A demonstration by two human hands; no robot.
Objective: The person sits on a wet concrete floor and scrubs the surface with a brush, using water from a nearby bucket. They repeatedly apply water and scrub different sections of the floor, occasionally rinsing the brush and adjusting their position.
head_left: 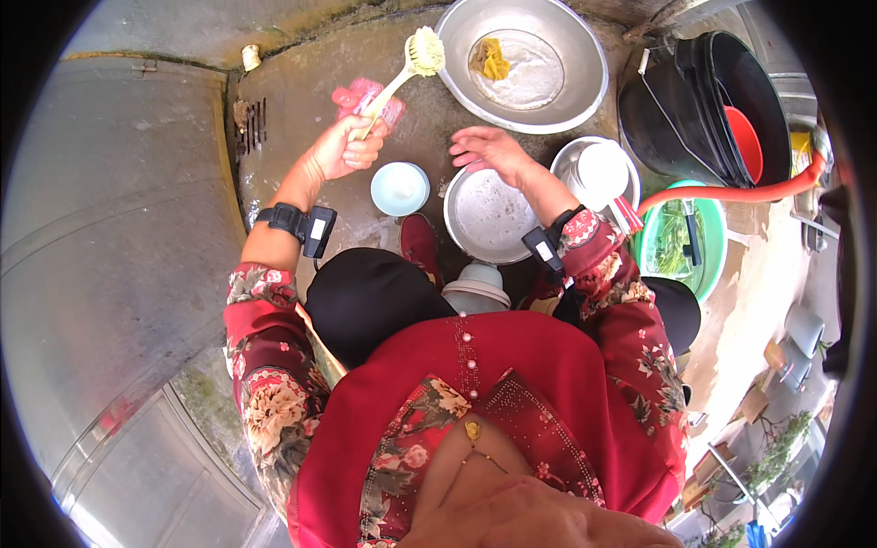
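My left hand [354,147] grips the handle of a white scrubbing brush [390,89]. The brush's round bristle head points up and away from me. Behind its handle shows a pink plastic packet or bottle [356,96], partly covered. My right hand [490,154] hovers at the far rim of a metal basin [490,212], empty, with its fingers a little apart. Light-blue bowls [400,189], apparently stacked, stand on the wet floor between my hands. Close to my feet rest more pale bowls [476,288], upside down.
A large metal basin [582,75] with a yellow cloth [493,60] lies ahead. Rightward are a metal bowl with white dishes [603,171], a black bucket [664,103] holding a red container [743,144], a red hose [740,195], and a green basin [716,267] of greens. A floor drain [253,127] is leftward.
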